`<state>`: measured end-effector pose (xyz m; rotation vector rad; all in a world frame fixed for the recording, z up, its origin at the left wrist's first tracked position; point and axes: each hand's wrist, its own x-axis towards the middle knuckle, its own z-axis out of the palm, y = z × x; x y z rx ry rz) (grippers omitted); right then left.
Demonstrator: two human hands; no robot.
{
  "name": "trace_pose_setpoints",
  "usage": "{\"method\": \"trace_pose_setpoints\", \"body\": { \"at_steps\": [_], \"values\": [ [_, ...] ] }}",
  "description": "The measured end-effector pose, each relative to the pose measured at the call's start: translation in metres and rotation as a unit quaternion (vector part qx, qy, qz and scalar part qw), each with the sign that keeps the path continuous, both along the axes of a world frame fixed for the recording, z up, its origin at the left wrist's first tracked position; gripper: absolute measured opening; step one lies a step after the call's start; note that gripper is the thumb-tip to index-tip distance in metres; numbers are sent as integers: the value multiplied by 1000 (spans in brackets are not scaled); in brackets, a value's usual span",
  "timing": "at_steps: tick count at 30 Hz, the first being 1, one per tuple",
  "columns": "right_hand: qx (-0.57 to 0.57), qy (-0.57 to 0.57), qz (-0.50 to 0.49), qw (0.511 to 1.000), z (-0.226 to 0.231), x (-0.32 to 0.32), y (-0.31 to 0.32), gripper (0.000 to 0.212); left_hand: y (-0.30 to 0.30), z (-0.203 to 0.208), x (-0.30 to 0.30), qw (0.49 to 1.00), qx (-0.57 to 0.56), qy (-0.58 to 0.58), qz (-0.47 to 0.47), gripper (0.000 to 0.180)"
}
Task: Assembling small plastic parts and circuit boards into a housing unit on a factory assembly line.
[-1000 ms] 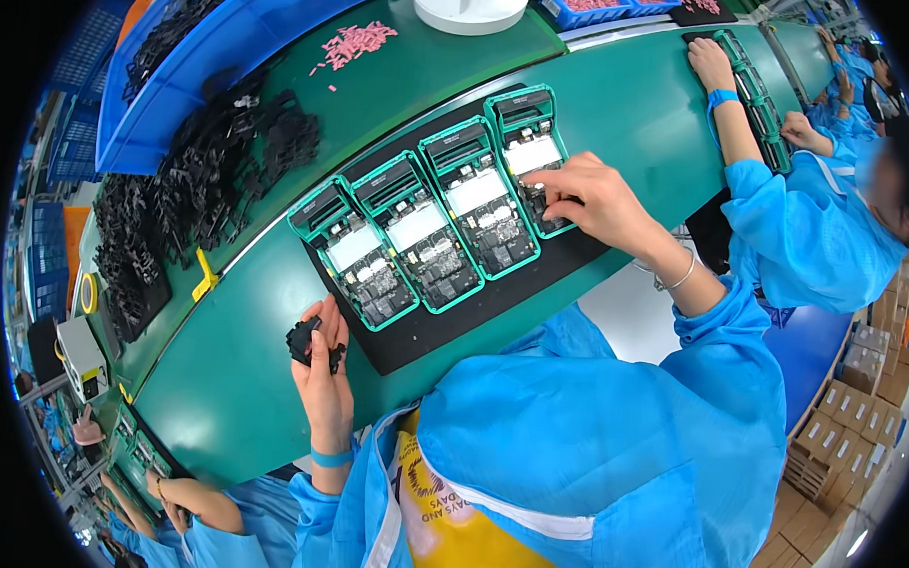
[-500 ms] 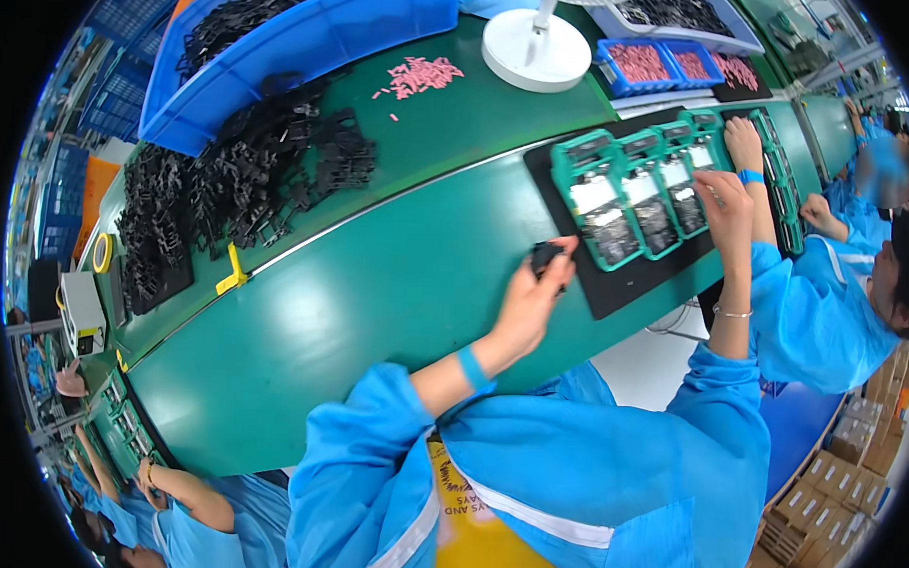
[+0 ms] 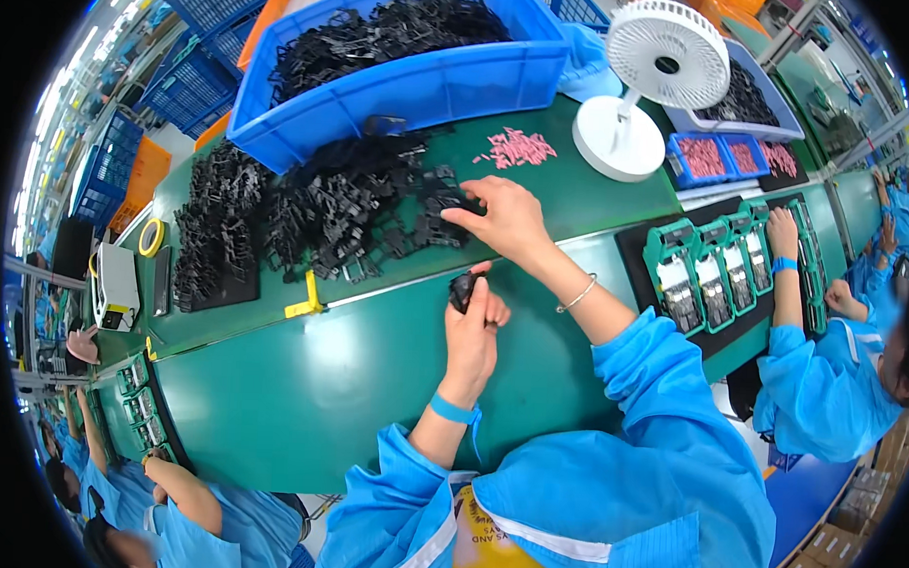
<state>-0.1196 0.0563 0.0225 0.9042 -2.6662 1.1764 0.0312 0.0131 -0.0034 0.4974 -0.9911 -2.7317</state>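
Observation:
My left hand point(image 3: 475, 330) is closed round a small black plastic part point(image 3: 462, 290), held above the green bench near its raised rear section. My right hand point(image 3: 512, 218) reaches over to the edge of a heap of black plastic parts point(image 3: 362, 196). Its thumb and forefinger close on a dark piece at the heap's right end; the piece is mostly hidden by the fingers. Off to the right, several green frames point(image 3: 675, 277) holding silver and black inserts stand in a row on a black mat.
Behind the heap is a blue bin point(image 3: 401, 87) of black parts. Pink pieces point(image 3: 517, 148) lie beside a white fan point(image 3: 620, 140). A yellow bracket point(image 3: 306, 297) marks the ledge. A co-worker's arm point(image 3: 788, 266) is at the right frames; another co-worker point(image 3: 182, 495) sits lower left.
My right hand has left the green frames and moved left to the black heap. My left hand still holds its black part and has shifted left. The view has turned too.

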Motion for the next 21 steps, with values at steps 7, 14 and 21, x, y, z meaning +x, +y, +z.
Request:
{"method": "trace_pose_setpoints", "body": {
  "at_steps": [7, 14, 21],
  "values": [
    [-156, 17, 7, 988, -24, -9, -16, 25, -24, 3, -9, 1000, -7, 7, 28, 27],
    [-167, 252, 244, 921, 0, 24, -12, 13, -44, -2, -17, 967, -98, 44, 230, 51],
    [-138, 23, 164, 976, 13, -11, 9, 8, -59, 1, -14, 975, -102, 9, 197, 41]
  ]
}}
